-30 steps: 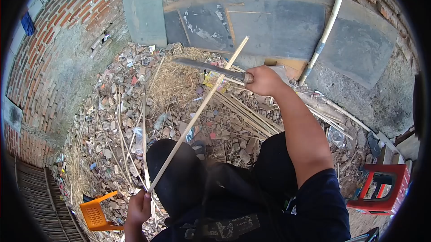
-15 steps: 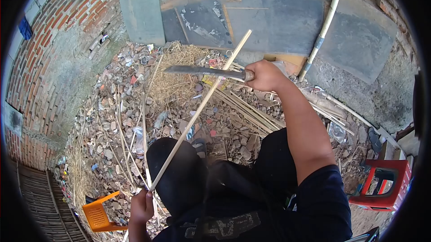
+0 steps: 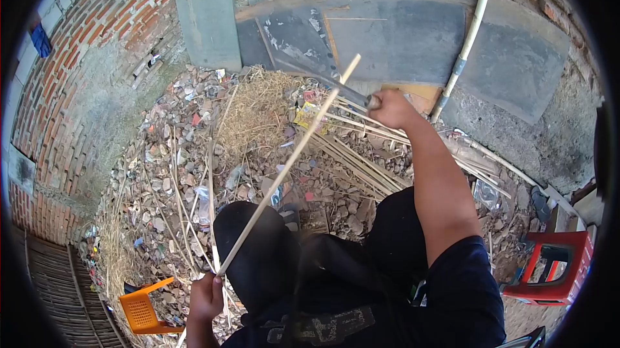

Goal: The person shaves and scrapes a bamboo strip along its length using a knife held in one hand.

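Note:
A long, pale bamboo strip (image 3: 278, 183) slants up from my left hand (image 3: 206, 297), whose fingers are closed around its lower end. It passes over my dark-clothed knee (image 3: 248, 238). My right hand (image 3: 392, 109) grips the handle of a machete (image 3: 354, 94), out in front of me at the far side. The blade crosses the strip close to its upper end and points to the upper left, slightly blurred. Whether the edge touches or cuts into the strip, I cannot tell.
Several bamboo strips (image 3: 355, 164) lie on the rubble ground (image 3: 161, 186), with dry straw (image 3: 255, 105) behind. An orange plastic chair (image 3: 142, 309) is at lower left, a red plastic stool (image 3: 549, 267) at right. Grey panels (image 3: 413, 38) and a pipe (image 3: 475, 31) stand against the back wall.
My right hand has moved a little right and down. The machete has swung from nearly level to tip-up and now crosses the strip nearer its upper end. My left hand has barely moved.

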Tool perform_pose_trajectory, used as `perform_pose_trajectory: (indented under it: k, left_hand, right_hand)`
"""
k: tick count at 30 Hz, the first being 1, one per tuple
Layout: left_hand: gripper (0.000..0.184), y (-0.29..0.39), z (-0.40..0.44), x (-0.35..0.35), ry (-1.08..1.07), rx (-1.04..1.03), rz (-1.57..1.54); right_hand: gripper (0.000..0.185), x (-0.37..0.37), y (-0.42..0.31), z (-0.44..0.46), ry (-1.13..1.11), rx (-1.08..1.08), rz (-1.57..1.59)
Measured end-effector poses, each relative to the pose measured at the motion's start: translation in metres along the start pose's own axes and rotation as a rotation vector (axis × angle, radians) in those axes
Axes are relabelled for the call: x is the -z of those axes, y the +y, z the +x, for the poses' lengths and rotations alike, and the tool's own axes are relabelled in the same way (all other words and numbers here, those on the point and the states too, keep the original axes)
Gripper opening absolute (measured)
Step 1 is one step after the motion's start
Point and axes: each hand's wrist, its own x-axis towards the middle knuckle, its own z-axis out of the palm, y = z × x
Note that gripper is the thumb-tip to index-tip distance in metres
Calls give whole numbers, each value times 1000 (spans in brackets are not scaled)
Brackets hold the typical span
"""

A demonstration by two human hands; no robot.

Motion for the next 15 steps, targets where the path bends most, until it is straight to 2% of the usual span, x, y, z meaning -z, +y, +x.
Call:
perform_pose_trajectory:
  k: [4,5,8,11,14,15]
  left_hand:
    - [31,7,3,9,-63,36,-47]
    - [32,7,4,8,-53,2,-39]
    - [33,-6,1,7,-45,-31,-34]
    - [32,-5,-8,14,-37,-25,-36]
    - [33,1,-7,21,-88,17,-99]
    - [34,-2,-7,21,-71,12,-90]
  right_hand:
    - [34,-2,-5,-6,130,173,-215]
    - [36,5,-14,-10,16,188,-200]
    - [34,14,-25,-16,-74,252,-337]
    - [27,-1,9,2,213,153,-197]
    - [26,-6,14,3,172,121,-303]
    - [27,-2,3,-2,98,140,-301]
